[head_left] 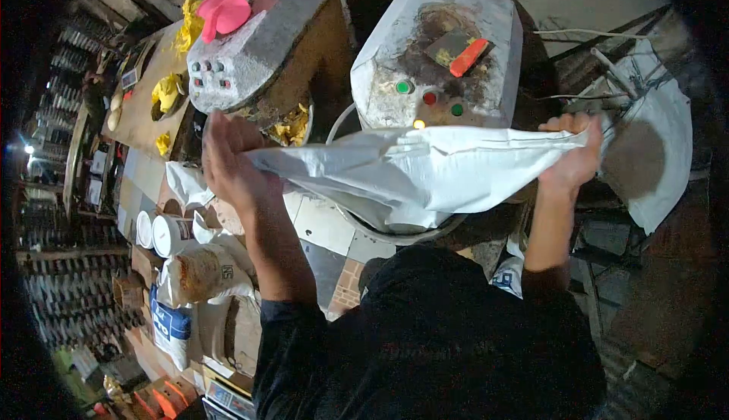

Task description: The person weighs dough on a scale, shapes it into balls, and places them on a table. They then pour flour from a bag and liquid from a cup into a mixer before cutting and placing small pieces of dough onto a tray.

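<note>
A white woven sheet or sack is stretched between my two raised hands, above a round metal bowl whose rim shows beneath it. My left hand is closed around the sheet's left end. At the other end, my right hand grips a bunched corner. Behind the sheet stands a worn white machine with green and red buttons. A scraper with an orange handle lies on top of the machine. The sheet hides the bowl's contents.
A second machine at the upper left carries a pink cloth, with a bowl of yellow material below it. White buckets and filled sacks stand on the left. Another white sheet hangs at the right.
</note>
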`<state>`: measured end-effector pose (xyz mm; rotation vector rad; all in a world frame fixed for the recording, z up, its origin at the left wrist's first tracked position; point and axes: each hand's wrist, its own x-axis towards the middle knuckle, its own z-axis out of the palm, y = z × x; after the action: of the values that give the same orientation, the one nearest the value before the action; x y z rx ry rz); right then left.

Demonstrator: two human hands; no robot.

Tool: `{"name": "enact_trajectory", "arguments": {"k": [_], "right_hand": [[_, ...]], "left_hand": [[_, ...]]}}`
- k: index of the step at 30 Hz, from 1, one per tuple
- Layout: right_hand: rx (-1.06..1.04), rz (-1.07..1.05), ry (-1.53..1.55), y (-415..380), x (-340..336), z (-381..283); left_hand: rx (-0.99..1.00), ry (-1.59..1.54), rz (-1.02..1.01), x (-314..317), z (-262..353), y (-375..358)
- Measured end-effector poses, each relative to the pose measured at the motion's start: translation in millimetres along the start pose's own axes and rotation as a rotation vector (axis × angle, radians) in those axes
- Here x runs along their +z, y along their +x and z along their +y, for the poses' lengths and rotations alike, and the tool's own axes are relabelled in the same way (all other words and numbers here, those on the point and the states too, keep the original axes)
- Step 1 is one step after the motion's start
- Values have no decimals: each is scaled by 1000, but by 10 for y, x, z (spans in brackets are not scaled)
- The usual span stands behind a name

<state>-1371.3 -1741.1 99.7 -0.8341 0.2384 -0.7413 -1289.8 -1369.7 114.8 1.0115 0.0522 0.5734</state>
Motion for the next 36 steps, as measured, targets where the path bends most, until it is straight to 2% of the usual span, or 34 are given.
{"name": "enact_trajectory", "arguments": {"k": [2, 3, 4, 5, 6, 8, 9, 11, 13, 14, 15, 16, 18, 21, 23, 25, 28, 29, 31, 32, 33, 36], "right_hand": [[-51, -48, 24, 25, 13, -149], [-212, 92, -56, 44, 197, -255], [-262, 91, -52, 167, 267, -359], [-312, 90, -49, 290, 337, -462], [-251, -45, 41, 467, 228, -595], [-293, -52, 64, 526, 288, -732], [-318, -54, 81, 560, 313, -772], [-526, -263, -136, 797, 301, -796], [-718, -460, -370, 911, 304, -806], [-606, -411, -440, 866, 333, -849], [-491, -368, -509, 750, 436, -890], [-336, -500, -503, 794, 441, -963], [-529, -396, -646, 419, 589, -1068], [-887, -143, -1231, 264, 412, -1186], [-973, -91, -1200, 80, 462, -1342], [-1165, -199, -1150, -154, 557, -1391], [-1125, -107, -1546, -258, 510, -1570], [-1034, -28, -1450, -368, 461, -1602], [-944, -68, -1394, -501, 331, -1658], [-917, -195, -1394, -526, 311, -1723], [-882, -322, -1387, -567, 310, -1783], [-1044, -104, -1156, -740, 300, -1865]], "left_hand": [[84, -23, 12, 103, 202, 133], [122, -33, 17, 199, 360, 190], [151, -6, 153, 466, 581, 193], [173, 42, -39, 294, 609, 452], [127, -89, -105, 332, 651, 571], [39, -331, -341, 301, 760, 718], [79, -271, -393, 236, 817, 790], [160, -146, -503, 108, 948, 895], [321, 614, -328, 214, 1220, 665], [397, 987, -219, 231, 1336, 570], [326, 393, -444, -34, 1129, 953], [370, 424, -450, -204, 1131, 1032], [458, 480, -463, -319, 1229, 1027], [474, 467, -388, -429, 1406, 802], [491, 434, -390, -488, 1529, 706], [487, 356, -487, -483, 1642, 607], [410, 136, -575, -621, 1579, 594], [387, 70, -587, -657, 1562, 580], [396, 161, -525, -639, 1617, 380], [406, 208, -495, -634, 1666, 301], [378, 69, -587, -661, 1662, 296], [441, 97, -551, -669, 1765, 135]]}}
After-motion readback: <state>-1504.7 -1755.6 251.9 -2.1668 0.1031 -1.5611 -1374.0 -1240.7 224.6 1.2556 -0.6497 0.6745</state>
